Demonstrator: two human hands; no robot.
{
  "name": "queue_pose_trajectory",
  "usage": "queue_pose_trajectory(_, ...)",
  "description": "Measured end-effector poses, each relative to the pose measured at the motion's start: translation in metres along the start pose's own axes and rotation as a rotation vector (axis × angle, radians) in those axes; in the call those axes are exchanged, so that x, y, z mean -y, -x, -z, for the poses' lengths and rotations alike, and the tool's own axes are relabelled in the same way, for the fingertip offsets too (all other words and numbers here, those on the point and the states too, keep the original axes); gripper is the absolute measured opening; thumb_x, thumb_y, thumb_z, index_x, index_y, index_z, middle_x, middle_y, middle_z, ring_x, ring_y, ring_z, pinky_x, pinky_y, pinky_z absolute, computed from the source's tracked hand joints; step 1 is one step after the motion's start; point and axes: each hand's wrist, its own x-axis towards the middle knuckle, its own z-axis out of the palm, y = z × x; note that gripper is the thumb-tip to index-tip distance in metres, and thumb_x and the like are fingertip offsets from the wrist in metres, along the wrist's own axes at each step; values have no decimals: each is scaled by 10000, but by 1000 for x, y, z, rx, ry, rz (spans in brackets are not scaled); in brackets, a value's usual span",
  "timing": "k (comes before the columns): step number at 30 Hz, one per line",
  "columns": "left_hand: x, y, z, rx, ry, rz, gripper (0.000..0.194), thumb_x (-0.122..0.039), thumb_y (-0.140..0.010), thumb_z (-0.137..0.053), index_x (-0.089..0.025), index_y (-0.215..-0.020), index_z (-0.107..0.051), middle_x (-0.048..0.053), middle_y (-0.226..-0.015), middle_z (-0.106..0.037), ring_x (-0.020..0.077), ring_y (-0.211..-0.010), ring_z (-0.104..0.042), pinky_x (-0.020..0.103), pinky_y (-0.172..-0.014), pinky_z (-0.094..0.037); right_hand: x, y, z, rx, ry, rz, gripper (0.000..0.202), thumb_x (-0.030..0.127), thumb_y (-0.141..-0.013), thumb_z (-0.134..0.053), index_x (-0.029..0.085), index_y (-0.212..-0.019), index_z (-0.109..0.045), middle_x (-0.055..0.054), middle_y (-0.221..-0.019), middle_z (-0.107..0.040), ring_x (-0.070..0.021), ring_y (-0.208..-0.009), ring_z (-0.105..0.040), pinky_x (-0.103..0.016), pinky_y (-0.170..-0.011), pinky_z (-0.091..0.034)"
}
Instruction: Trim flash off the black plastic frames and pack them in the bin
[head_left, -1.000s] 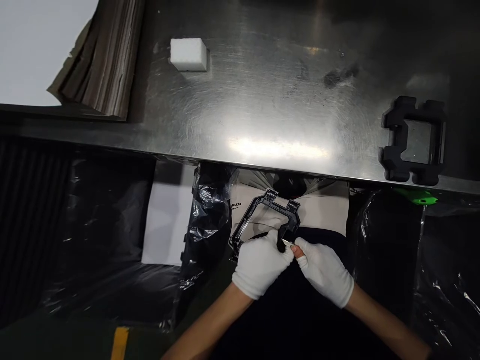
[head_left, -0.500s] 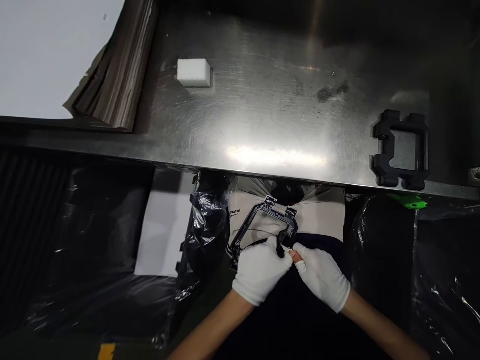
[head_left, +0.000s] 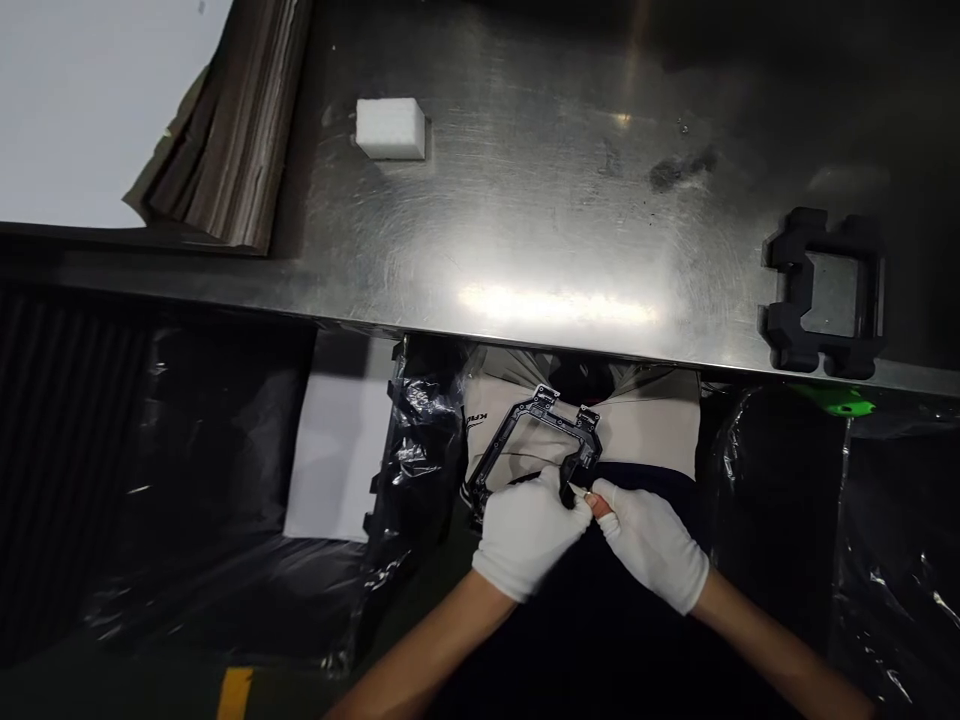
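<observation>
One black frame (head_left: pixel 562 421) close before the body, just off the near edge of the worktop (head_left: pixel 525 220), gripped low by the left hand (head_left: pixel 531 530), with a small pointed tool (head_left: pixel 577 489) pinched in the right hand (head_left: pixel 651 542); judged light, stiff and best held by the side bars.

The gloved left hand (head_left: pixel 531 535) is hiding part of the black frame (head_left: pixel 498 447). The right hand (head_left: pixel 654 543) is covering most of a pale tool (head_left: pixel 580 491), its tip showing too small to judge contact. The view's edges are cutting off the sheet stack (head_left: pixel 232 140) and a yellow strip (head_left: pixel 235 692).
</observation>
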Motion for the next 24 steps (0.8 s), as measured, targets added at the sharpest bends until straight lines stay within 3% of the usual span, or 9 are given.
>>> queue_pose_trajectory(9, -3, -5, 3, 42, -34, 14, 428, -516, -1005, -568, -142, -1097, -756, 131, -876, -833, 359, -866, -838, 398, -732, -569, -4, -4, -2, 5, -116, -1, 341, 363, -1200, -391, 230, -1045, -663, -7, -872, -761, -160, -702, -682, -268, -637, -383)
queue_pose_trajectory(17, -7, -6, 2, 48, -42, 27, 437, -524, -1044, -518, -151, -1074, -744, 131, -829, -817, 355, -835, -832, 392, -709, -542, -11, -8, -4, 3, -173, -10, 372, 421, -1191, -340, 248, -995, -604, 18, -794, -701, -165, -660, -631, -277, -638, -385)
queue_pose_trajectory(21, -7, -9, 0, 17, -37, 68, 428, -527, -1045, -516, -165, -1057, -742, 127, -824, -815, 348, -818, -826, 378, -694, -523, -14, -7, 4, -28, -288, -4, 430, 492, -1184, -295, 257, -926, -546, 13, -760, -666, -180, -654, -619, -298, -627, -391)
queue_pose_trajectory(24, -6, -12, -1, 8, -31, 98, 460, -555, -1059, -510, -163, -1074, -751, 129, -823, -810, 355, -824, -823, 373, -690, -521, -18, -1, 15, -112, -439, -25, 454, 567, -1174, -275, 264, -959, -537, -15, -824, -690, -203, -717, -660, -320, -666, -472)
